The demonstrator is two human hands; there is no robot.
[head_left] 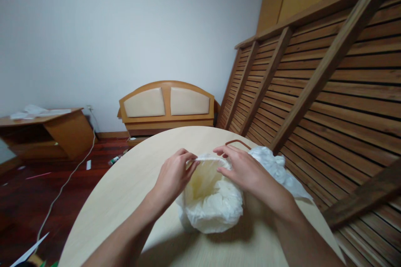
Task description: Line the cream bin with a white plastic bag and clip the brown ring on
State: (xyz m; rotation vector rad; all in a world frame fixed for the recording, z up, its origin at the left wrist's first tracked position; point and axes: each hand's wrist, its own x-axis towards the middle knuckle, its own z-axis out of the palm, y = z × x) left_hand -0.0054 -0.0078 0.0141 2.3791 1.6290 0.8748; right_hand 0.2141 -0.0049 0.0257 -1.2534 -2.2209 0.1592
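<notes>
A white plastic bag [214, 212] lines a round, bin-like container and folds down over its rim, hiding most of the container's outside. The yellowish inside shows through its open top. At the far left of the rim, my left hand [175, 173] pinches the bag's edge between thumb and fingers. My right hand [242, 164] is at the far right of the rim, its thumb and fingers apart around the edge; whether it touches the plastic is hard to tell. Container and bag stand on a pale round table [125, 192].
Crumpled white plastic [271, 167] lies at the table's right edge, beside a brown curved rod [237, 141]. Slatted wooden panels [313, 104] lean close on the right. Behind stands a padded headboard [167, 106]. A cable [67, 181] crosses the floor at left, near a wooden desk [69, 131].
</notes>
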